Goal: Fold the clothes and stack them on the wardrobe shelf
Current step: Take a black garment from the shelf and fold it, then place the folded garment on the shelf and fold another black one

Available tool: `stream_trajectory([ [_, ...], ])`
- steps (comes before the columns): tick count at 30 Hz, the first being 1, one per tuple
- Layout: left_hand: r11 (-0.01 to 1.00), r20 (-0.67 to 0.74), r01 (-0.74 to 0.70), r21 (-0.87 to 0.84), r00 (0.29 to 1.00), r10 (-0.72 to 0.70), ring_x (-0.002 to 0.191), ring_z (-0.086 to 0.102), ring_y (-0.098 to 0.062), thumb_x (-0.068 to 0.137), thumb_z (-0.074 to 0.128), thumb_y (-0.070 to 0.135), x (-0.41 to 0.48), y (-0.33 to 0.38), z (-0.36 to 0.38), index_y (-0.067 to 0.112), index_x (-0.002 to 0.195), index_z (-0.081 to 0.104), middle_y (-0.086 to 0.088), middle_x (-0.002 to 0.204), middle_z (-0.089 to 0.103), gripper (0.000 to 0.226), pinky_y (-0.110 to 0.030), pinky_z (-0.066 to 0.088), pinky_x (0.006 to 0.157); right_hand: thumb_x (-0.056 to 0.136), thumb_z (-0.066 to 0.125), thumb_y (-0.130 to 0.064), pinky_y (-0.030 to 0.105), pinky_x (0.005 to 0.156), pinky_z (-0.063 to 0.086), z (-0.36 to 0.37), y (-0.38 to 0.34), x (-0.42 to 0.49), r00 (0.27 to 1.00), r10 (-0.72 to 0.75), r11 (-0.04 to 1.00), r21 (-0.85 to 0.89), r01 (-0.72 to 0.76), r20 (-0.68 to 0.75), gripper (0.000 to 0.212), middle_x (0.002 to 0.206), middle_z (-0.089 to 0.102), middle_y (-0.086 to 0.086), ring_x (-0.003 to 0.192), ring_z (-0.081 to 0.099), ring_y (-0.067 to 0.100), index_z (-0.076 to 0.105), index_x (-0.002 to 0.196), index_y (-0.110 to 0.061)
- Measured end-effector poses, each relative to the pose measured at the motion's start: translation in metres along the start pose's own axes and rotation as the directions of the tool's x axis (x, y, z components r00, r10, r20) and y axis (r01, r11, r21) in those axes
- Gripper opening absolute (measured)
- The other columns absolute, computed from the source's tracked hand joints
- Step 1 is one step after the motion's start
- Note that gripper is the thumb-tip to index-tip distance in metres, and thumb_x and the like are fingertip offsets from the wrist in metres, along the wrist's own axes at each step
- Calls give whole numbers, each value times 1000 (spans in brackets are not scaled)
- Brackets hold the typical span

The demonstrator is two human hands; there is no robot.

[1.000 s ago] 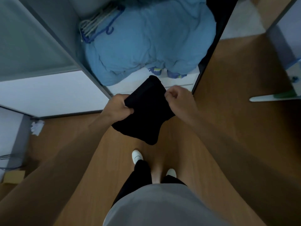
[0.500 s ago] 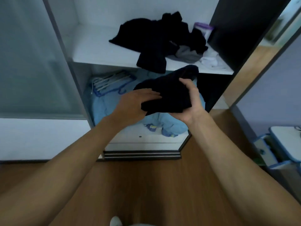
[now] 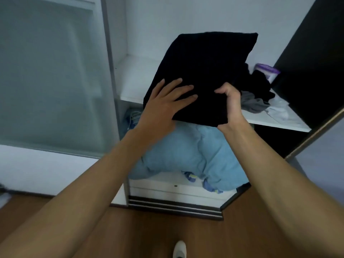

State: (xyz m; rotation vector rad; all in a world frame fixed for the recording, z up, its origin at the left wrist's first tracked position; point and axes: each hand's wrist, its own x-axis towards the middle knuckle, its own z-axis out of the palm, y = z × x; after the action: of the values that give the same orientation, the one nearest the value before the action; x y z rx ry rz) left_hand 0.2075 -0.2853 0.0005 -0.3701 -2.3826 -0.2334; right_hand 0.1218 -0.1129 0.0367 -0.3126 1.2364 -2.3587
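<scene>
The folded black cloth (image 3: 201,71) is up over the front edge of the white shelf (image 3: 134,81). Our right hand (image 3: 229,105) squeezes its near corner. Our left hand (image 3: 163,105) lies flat on top, fingers straight. A blue blanket (image 3: 186,151) sits below.

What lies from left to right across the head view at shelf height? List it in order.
Frosted door → left hand, flat on the folded black garment → right hand, gripping its edge → grey garment → white cloth → dark side panel.
</scene>
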Motion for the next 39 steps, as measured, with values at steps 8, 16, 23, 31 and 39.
stream_trajectory([
  [8,944,-115,83,319,992,-49,146,34,-28,76,68,7,47,-90,25,24,137,61,0,149,51,64,-56,17,121,75,57,-14,30,68,56,10,11,152,960,117,993,-12,-118,256,21,79,71,3,72,69,18,77,71,-13],
  [16,777,391,568,271,672,-628,153,13,-18,96,38,45,50,-172,89,31,149,42,5,164,24,54,-58,13,120,87,54,-24,34,70,58,-19,66,284,900,422,566,-743,-357,-111,30,99,66,9,89,65,24,62,113,-11],
  [23,815,340,491,308,743,-577,145,33,-25,105,41,28,58,-221,94,19,145,49,-3,154,44,42,-48,26,117,91,64,-45,42,74,61,-23,79,333,951,299,749,-600,-282,-74,65,130,59,7,108,64,27,40,144,-16],
  [31,725,239,555,407,701,-671,145,28,-25,101,45,35,54,-253,102,18,139,51,-3,151,40,42,-57,15,119,100,54,-19,36,114,37,9,123,347,973,76,503,-851,150,216,51,144,52,16,133,49,29,40,146,-2],
  [39,617,416,697,365,471,-778,154,-3,-19,99,39,56,59,-279,98,35,156,19,9,167,11,64,-59,-7,120,100,38,-57,49,99,45,21,137,365,971,68,-179,-955,236,227,57,140,45,20,126,48,38,50,134,-12],
])
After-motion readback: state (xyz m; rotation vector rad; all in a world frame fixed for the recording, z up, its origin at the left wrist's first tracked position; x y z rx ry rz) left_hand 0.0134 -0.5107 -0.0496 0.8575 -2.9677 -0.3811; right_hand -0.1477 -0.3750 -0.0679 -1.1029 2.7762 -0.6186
